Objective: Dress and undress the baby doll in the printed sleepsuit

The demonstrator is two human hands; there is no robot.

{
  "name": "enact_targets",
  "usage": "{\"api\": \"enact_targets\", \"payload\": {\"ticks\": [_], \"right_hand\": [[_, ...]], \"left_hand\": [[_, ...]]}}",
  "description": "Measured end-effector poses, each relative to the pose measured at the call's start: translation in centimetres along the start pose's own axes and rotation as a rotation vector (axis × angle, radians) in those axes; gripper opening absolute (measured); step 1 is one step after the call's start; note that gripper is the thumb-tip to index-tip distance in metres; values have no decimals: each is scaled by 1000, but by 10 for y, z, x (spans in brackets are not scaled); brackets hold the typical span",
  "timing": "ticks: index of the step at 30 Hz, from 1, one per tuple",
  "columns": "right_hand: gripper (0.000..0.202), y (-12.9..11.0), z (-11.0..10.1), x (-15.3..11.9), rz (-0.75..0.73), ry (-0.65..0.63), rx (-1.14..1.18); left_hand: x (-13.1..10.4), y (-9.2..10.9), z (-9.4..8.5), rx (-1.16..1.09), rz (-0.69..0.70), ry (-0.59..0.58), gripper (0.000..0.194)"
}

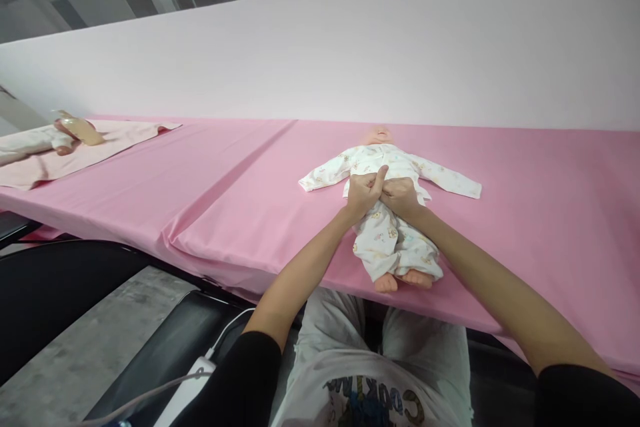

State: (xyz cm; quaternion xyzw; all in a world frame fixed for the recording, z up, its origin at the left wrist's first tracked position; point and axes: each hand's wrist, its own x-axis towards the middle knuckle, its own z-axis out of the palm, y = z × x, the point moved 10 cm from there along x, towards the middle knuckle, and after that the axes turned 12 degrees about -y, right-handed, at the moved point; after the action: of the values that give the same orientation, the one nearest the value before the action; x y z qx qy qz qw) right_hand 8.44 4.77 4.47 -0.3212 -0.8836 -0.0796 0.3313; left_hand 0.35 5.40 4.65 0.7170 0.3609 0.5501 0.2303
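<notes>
- Our left hand [364, 193] and right hand [401, 196] meet at the doll's waist, fingers curled in, left thumb raised; we cannot tell whether cloth is pinched inside.
- Below them, the printed trousers [376, 240] look soft and light, likely to bunch; we'd hold both waistband sides.
- The baby doll [380, 136] lies on the pink sheet [250, 200], its printed top [377, 157] sleeves spread.

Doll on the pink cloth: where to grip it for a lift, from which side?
The doll's torso, a hand from each side, just below where the sleeves start. The doll lies on its back, sleeves spread wide, so both sides look reachable from the near edge, where its feet point. I'd skip the sleeves: no doll hands show at their ends, so they might stretch.
</notes>
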Motion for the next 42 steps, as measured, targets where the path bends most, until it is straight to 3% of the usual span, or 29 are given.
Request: {"api": "enact_targets", "payload": {"ticks": [8,13,15,19,23,25,27,31,37,42], "right_hand": [[43,7,6,1,84,-62,40],[32,16,-14,2,322,120,-177],[20,21,-14,5,386,119,-241],[32,40,6,25,482,-78,-236],[45,66,30,48,678,-334,-209],[45,78,41,57,773,-456,-196],[40,87,45,66,823,-500,-223],[35,108,29,72,903,-295,-221],[20,143,13,43,1010,69,76],[9,150,9,33,1018,207,158]], "left_hand": [[1,-3,-2,9,-25,30,59],[0,-7,-5,-5,-84,65,59],[-1,-9,-1,16,-79,43,56],[-1,-11,6,81,-41,15,53],[-1,-7,5,104,-4,22,52],[-2,-3,4,99,18,26,51],[-2,-1,3,95,21,32,51],[-2,2,6,137,38,3,50],[-1,4,10,185,66,-8,49],[-1,3,12,213,85,6,49]]}}
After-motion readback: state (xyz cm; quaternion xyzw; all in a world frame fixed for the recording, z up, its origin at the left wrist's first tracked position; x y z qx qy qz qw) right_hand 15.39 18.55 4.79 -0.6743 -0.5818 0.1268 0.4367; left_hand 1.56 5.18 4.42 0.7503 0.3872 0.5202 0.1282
